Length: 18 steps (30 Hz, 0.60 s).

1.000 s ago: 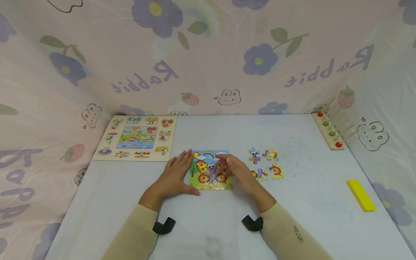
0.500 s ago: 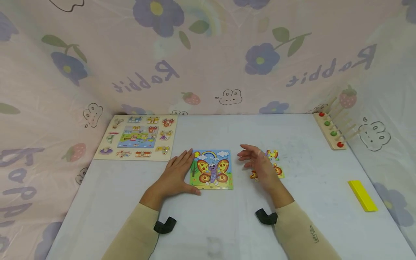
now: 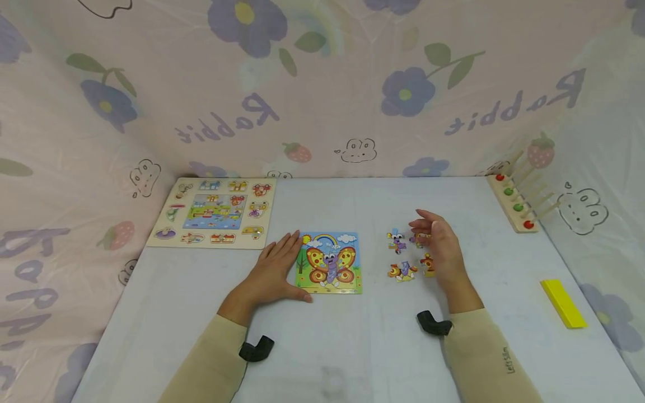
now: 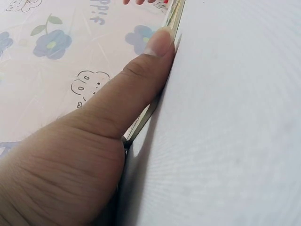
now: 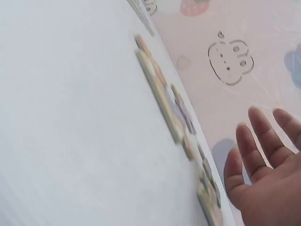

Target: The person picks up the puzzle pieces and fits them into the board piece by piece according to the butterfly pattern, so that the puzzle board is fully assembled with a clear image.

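Observation:
A square butterfly puzzle board (image 3: pixel 330 263) lies flat in the middle of the table in the head view. My left hand (image 3: pixel 274 274) rests along its left side, fingers straight and thumb at the near edge; the left wrist view shows the thumb (image 4: pixel 136 77) against the board's edge. To the board's right lie several loose puzzle pieces, among them a purple butterfly-head piece (image 3: pixel 396 240) and a lower-body piece (image 3: pixel 402 271). Above the right-hand pieces hovers my right hand (image 3: pixel 443 252), its fingers loosely bent and holding nothing. It partly covers the orange wing piece (image 3: pixel 428 264).
At the back left lies a larger wooden puzzle board (image 3: pixel 214 212). A wooden peg rack (image 3: pixel 513 204) with red and green beads stands at the back right. Near the right edge is a yellow block (image 3: pixel 563 303). Printed curtains hang behind and beside the table.
My right hand has moved right, from over the butterfly board to above the loose pieces, uncovering the board. The left hand stays at the board's left side.

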Tool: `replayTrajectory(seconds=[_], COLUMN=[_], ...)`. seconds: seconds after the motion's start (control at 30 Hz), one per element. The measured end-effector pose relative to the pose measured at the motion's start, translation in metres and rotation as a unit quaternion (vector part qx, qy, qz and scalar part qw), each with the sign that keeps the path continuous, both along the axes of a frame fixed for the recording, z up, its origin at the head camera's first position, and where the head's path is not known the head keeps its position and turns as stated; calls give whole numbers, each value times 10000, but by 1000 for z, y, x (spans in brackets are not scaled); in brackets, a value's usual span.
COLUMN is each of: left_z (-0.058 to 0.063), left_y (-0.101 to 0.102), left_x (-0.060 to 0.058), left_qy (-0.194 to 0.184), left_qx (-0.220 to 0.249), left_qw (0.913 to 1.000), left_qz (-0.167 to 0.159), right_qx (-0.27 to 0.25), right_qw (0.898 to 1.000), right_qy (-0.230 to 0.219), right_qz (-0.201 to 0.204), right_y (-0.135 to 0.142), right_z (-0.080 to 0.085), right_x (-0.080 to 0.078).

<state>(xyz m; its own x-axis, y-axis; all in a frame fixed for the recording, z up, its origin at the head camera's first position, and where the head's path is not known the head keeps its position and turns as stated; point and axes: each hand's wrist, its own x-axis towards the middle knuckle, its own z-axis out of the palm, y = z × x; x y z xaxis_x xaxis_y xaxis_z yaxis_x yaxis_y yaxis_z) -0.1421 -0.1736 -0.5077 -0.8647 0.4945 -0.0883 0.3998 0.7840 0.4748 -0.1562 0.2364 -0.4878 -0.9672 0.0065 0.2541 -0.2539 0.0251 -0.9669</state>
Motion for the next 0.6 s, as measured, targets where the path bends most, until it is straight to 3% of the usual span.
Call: replayTrajectory(seconds=[0.13, 0.33, 0.47, 0.6], left_z=[1, 2, 2, -1], left_y=[1, 1, 1, 0], left_x=[0, -1, -1, 0], left_qy=[7, 16, 29, 29], left_qx=[-32, -64, -53, -34], left_qw=[10000, 10000, 10000, 10000], left_qz=[-13, -10, -30, -19], right_qx=[1347, 3227, 3676, 3736], right_qw=[9902, 9442, 9273, 9252], right_qy=[-306, -629, -652, -612], right_qz=[-215, 215, 274, 259], right_y=[11, 18, 16, 11], right_z=[-4, -15, -18, -16], right_x=[-4, -12, -12, -9])
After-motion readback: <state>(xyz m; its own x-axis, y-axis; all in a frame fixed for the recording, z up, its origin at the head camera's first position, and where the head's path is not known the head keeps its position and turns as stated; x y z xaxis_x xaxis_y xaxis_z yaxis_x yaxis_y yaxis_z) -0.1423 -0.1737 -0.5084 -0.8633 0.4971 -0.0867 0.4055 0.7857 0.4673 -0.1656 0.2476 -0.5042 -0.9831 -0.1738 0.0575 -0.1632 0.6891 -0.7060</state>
